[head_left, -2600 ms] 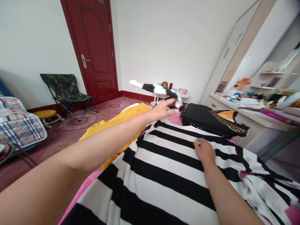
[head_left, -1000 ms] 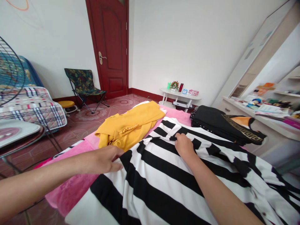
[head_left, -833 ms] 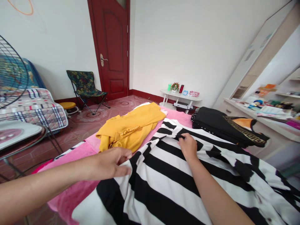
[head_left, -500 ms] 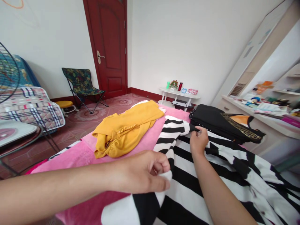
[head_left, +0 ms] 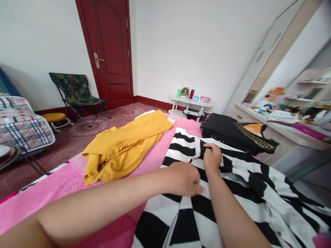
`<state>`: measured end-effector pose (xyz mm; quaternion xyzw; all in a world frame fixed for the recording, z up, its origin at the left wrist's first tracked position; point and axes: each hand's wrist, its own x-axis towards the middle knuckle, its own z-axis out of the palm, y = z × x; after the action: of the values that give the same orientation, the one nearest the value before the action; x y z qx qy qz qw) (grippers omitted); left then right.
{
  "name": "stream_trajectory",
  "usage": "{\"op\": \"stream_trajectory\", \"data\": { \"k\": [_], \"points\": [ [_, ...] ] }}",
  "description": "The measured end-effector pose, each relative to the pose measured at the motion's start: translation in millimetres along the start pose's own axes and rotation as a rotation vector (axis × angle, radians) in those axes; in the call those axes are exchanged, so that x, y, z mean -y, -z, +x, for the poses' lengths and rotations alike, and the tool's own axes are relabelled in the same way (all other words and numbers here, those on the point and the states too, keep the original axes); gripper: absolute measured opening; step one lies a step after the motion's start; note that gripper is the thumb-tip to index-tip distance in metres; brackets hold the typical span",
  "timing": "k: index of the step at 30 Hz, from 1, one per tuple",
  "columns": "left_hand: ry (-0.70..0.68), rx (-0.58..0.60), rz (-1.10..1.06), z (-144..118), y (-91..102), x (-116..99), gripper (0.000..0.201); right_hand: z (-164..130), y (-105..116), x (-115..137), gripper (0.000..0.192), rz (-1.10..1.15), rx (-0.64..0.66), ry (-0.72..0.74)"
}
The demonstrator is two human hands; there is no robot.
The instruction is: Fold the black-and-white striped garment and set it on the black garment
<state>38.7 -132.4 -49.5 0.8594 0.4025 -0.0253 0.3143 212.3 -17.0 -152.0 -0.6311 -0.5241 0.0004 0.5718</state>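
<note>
A black-and-white striped garment lies spread over the pink bedspread, its right part rumpled. My left hand, slightly blurred, is closed over the garment's left side, and a fold of the striped cloth rises to its fingers. Farther up, my right hand pinches the cloth near the garment's far end. To the left is a yellow garment with a row of round yellow buttons, loosely folded. Behind the right hand rests a folded black garment with a gold patterned trim.
A white side table with small items stands by the far wall. On the right is a cluttered desk. A camouflage folding chair and a yellow stool are at the left, near a red door.
My left hand has moved right, carrying the striped garment's left edge inward over its body. The right hand keeps its grip near the far end. The view has shifted slightly to the right.
</note>
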Motion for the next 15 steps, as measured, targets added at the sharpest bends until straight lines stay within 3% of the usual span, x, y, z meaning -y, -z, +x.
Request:
{"op": "stream_trajectory", "data": {
  "k": [2, 3, 4, 7, 9, 13, 15],
  "points": [
    [0.081, -0.511, 0.163, 23, 0.9, 12, 0.025, 0, 0, 2, 0.029, 0.031, -0.025, -0.011],
    [0.137, -0.646, 0.191, 35, -2.2, 19, 0.029, 1, 0, 2, 0.03, 0.055, -0.051, -0.016],
    [0.193, -0.707, 0.191, 46, -7.2, 27, 0.035, 2, 1, 3, 0.031, 0.081, -0.084, -0.015],
    [0.295, -0.706, 0.195, 69, -25.8, 45, 0.057, 10, 7, 2, 0.034, 0.116, -0.192, 0.052],
    [0.297, -0.689, 0.23, 75, -34.6, 49, 0.055, 18, 14, -5, 0.036, 0.038, -0.186, 0.094],
    [0.256, -0.685, 0.231, 73, -37.3, 52, 0.032, 34, 24, -35, 0.034, -0.299, 0.216, -0.093],
    [0.239, -0.682, 0.208, 72, -35.8, 54, 0.027, 40, 26, -52, 0.032, -0.375, 0.355, -0.163]
  ]
}}
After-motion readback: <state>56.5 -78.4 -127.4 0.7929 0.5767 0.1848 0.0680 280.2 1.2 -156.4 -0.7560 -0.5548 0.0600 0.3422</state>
